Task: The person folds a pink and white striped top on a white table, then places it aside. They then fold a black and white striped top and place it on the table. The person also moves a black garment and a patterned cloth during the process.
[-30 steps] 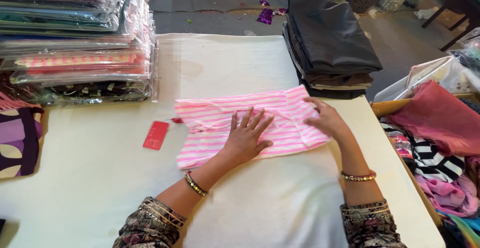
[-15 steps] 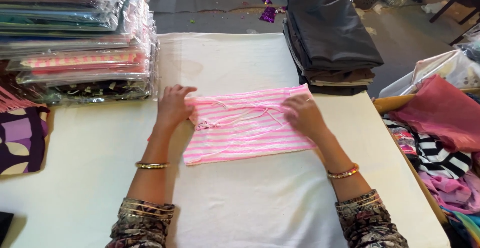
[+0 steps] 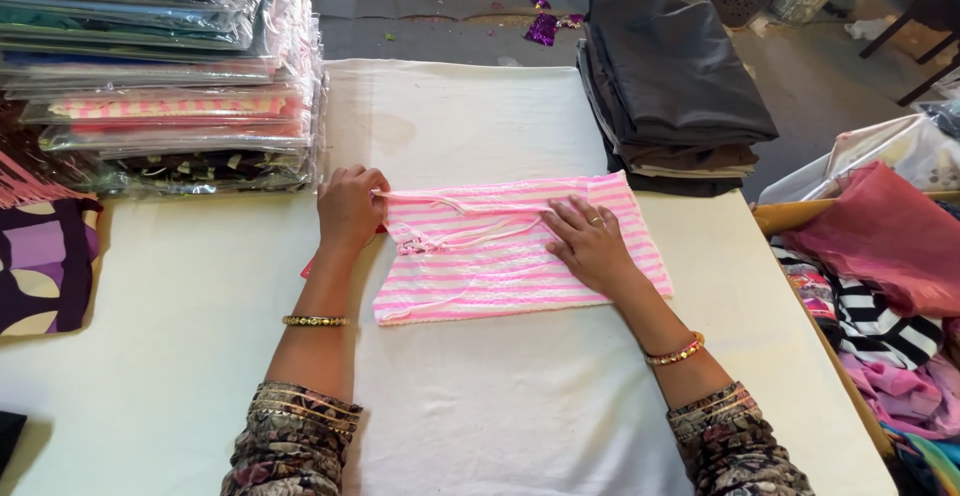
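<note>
- Right now a pink-and-white striped garment (image 3: 520,251) lies folded flat near the middle of the white-covered table (image 3: 480,406), its long edges running left to right.
- Left hand (image 3: 348,206) sits at the garment's upper left corner, fingers curled and pinching the edge of the fabric there.
- Right hand (image 3: 592,244) lies flat on top of the stripes, right of centre, fingers spread and pressing down, gripping nothing.
- A thin drawstring (image 3: 470,236) trails loosely across the upper half of the garment, between the two hands.
- Just a sliver of something red (image 3: 306,270) peeks out beside the left wrist; too little shows to tell what it is.
- Gold bangles ring both wrists, and patterned sleeves cover the forearms at the bottom of the view.
- Off to the far left, a tall stack of clear-bagged clothes (image 3: 160,76) stands on the table, close to the left hand but not touching it.
- Behind the garment, at the table's far right edge, a pile of dark folded fabric (image 3: 670,86) rests, its lower corner just beside the garment's top right corner.
- Over on the right, off the table, loose clothing is heaped: a reddish piece (image 3: 880,236) above a black-and-white striped one (image 3: 880,316).
- A purple-patterned cloth (image 3: 40,266) hangs in at the left edge.
</note>
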